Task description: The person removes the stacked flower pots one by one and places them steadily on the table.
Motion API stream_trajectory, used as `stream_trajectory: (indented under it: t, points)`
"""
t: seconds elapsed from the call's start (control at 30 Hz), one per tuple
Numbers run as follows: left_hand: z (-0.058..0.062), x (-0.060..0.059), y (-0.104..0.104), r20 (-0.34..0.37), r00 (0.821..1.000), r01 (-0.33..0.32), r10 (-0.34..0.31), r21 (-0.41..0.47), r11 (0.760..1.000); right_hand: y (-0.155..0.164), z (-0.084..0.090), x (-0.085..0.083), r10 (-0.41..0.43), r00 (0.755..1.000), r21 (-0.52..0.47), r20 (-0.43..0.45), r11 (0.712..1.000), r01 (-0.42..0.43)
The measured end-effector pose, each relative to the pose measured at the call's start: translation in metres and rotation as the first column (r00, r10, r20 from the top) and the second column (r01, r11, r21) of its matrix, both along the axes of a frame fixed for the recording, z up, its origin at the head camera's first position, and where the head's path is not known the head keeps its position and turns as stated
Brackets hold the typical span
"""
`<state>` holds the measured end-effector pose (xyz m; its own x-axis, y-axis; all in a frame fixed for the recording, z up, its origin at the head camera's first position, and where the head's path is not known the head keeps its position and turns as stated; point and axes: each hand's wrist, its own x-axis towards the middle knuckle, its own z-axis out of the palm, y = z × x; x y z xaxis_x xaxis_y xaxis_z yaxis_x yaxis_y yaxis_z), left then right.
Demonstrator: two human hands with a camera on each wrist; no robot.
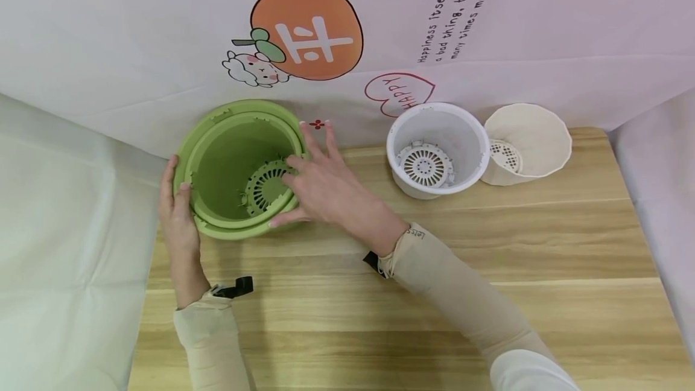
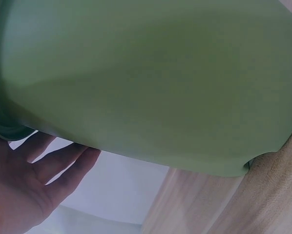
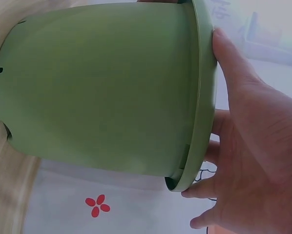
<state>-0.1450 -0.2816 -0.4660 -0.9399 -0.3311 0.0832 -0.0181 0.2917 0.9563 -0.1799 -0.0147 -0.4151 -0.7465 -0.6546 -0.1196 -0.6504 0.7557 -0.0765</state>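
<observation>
Two green plant pots stand nested on the table at the left; the inner green pot [image 1: 247, 116] has a slotted base, and its rim sits just inside the rim of the outer green pot [image 1: 187, 137]. My left hand [image 1: 180, 222] grips the left side of the rims, thumb on top and fingers along the outside wall, as the left wrist view also shows. At the right side, my right hand [image 1: 328, 189] holds the rims, with some fingers inside the inner pot and the thumb at the outer edge. The outer pot's side wall [image 3: 97, 87] fills much of the right wrist view.
A white plant pot [image 1: 399, 131] with a slotted base stands right of centre, close beside a cream faceted pot [image 1: 543, 131]. The wood-grain table [image 1: 434, 336] meets a printed cloth backdrop [image 1: 163, 29] right behind the pots. A white cloth hangs on the left.
</observation>
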Motion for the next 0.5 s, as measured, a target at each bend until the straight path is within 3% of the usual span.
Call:
stream_trajectory:
  t: [0.13,0.5]
  points:
    - [0.0003,0.0005,0.0001,0.018,1.0,-0.003,0.003,0.004,1.0,-0.0009,-0.0001,-0.0009,0.004,1.0,0.003,0.024,1.0,-0.004]
    - [-0.0006,0.0011,-0.0017,0.05,0.999,-0.011,0.013,-0.027,1.0,-0.0033,-0.0046,-0.0053,0.158,0.981,0.019,-0.111,0.987,-0.157]
